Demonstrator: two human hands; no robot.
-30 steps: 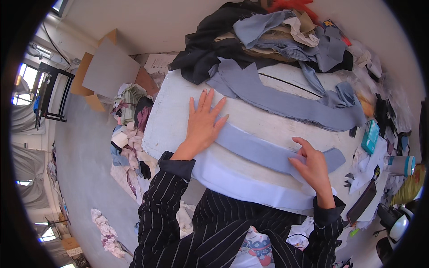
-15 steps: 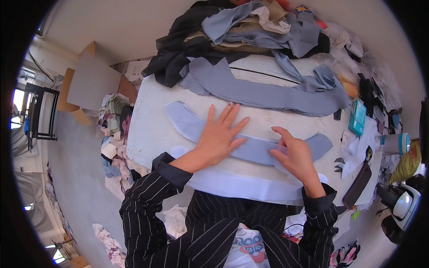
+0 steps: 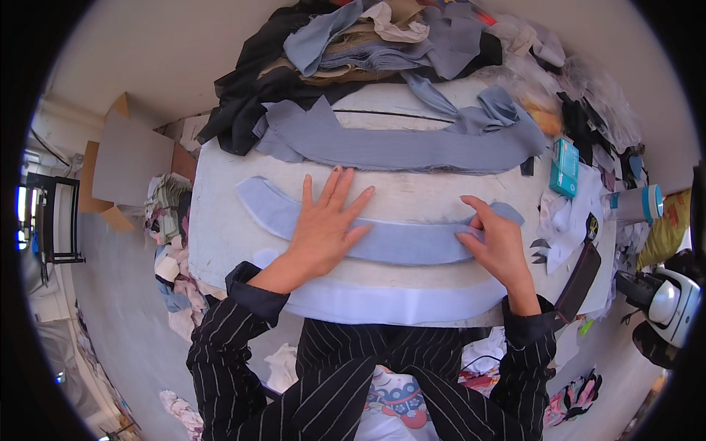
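Observation:
A curved blue-grey fabric strip [image 3: 412, 244], with a paler layer on its left part, lies across the table in front of me. My left hand [image 3: 318, 234] rests flat on its left half, fingers spread and fingertips past the far edge. Over the right part, my right hand [image 3: 500, 246] has its thumb on the strip and its index finger raised apart from the thumb. The strip's edge under the right fingers is partly hidden. Nearer to me, a white curved strip [image 3: 390, 303] lies along the table's front edge.
Grey-blue cut pieces [image 3: 397, 151] lie beyond the strip, with a heap of dark and grey cloth [image 3: 382, 55] behind. To the right are a teal box [image 3: 564, 167], a dark long case [image 3: 579, 283] and a cup [image 3: 634, 202]. A cardboard box [image 3: 132, 158] stands left of the table.
The view has shifted, so the table appears further left. My right hand has slid rightward along the strip toward its right end. My left hand stays on the same part of it.

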